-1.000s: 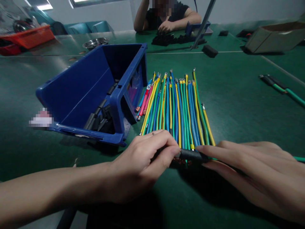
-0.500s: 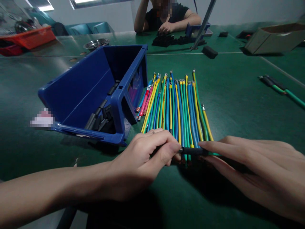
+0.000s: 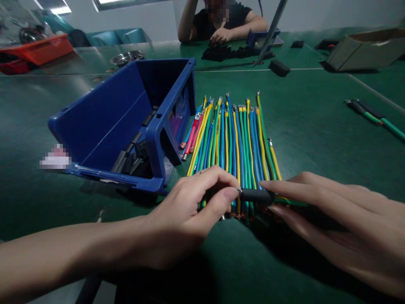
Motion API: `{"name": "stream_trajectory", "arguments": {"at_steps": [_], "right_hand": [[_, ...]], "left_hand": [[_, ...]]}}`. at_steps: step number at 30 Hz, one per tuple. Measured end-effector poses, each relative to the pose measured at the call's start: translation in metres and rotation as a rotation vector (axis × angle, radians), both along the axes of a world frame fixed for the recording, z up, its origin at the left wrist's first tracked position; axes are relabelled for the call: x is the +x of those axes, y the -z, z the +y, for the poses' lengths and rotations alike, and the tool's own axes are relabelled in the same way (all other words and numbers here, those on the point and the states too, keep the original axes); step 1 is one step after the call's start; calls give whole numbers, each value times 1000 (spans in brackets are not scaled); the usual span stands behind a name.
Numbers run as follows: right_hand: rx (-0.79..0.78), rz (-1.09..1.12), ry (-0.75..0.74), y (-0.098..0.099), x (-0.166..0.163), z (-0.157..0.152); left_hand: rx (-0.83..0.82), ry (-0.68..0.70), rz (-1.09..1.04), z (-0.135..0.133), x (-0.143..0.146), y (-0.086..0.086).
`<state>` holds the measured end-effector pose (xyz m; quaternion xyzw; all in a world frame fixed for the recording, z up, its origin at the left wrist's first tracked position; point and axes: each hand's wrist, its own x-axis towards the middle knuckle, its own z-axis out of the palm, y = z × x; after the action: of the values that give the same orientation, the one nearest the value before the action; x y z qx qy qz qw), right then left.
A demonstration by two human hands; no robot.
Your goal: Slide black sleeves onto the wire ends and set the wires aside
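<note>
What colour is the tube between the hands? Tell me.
The tube is black; the head view, the only one, shows it.

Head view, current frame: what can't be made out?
All in the head view:
Metal end at the black sleeve: mostly covered by the left hand.
Held cable beyond the sleeve: hidden behind the right hand.
Lower ends of some laid-out cables: behind the left hand.
Count of black pieces in the blue bin: they overlap.
Green cable at far right: cut off by the edge.

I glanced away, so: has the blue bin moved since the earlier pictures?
No; the blue bin keeps its place against the white line across the table.
</note>
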<state>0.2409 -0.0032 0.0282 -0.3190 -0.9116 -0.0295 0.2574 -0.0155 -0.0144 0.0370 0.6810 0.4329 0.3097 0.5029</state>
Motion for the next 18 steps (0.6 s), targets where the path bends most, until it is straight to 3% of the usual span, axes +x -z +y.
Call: {"name": "stream_trajectory", "arguments": {"at_steps": [18], "right_hand": [[6, -24, -12, 0, 1, -1]], "left_hand": [[73, 64, 62, 3, -1, -4]]}}
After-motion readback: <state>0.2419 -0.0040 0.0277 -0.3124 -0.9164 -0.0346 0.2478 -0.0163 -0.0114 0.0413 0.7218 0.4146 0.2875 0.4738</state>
